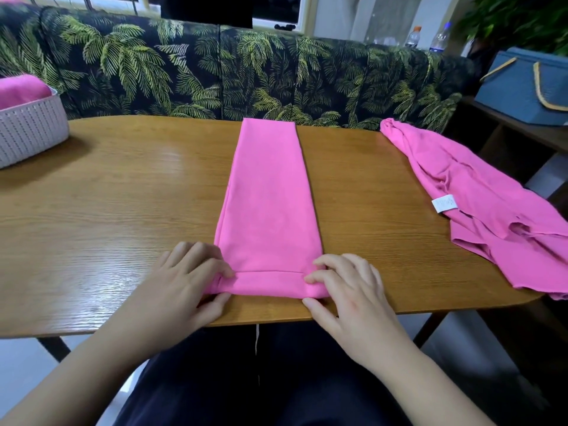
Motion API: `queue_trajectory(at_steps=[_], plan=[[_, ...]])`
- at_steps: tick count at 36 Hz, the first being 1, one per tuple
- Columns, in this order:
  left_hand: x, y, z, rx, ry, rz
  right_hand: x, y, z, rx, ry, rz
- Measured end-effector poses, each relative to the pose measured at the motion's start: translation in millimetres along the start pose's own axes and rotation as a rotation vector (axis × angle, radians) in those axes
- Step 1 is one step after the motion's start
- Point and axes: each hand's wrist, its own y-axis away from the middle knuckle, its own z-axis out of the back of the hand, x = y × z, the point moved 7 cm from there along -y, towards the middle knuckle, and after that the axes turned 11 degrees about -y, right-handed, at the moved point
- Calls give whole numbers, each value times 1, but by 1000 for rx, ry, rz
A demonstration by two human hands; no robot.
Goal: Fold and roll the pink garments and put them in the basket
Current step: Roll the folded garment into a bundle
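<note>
A pink garment (267, 195) lies folded into a long narrow strip down the middle of the wooden table (123, 210). Its near end is turned over into a small first roll. My left hand (190, 278) pinches the left corner of that roll, thumb under the near edge and fingers on top. My right hand (341, 284) pinches the right corner the same way. A second pink garment (479, 195) lies crumpled and unfolded at the table's right end, white label showing. The white woven basket (30, 130) stands at the far left with pink cloth (21, 89) inside.
A sofa with a palm-leaf print (215, 72) runs behind the table. A blue box with gold trim (522, 87) sits on a dark shelf at the right. Two plastic bottles (427, 36) stand behind the sofa. The near table edge runs just below my hands.
</note>
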Motion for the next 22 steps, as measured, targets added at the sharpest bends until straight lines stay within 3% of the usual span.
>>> queue_trajectory(at_steps=[8, 14, 18, 22], plan=[[3, -10, 2, -75, -80, 3, 5, -7, 0, -11, 97, -1], [4, -1, 2, 6, 160, 118, 3, -7, 3, -60, -48, -64], [2, 7, 2, 13, 262, 199, 3, -7, 3, 66, -256, -239], [3, 8, 1, 17, 250, 253, 1, -10, -1, 109, -234, -302]])
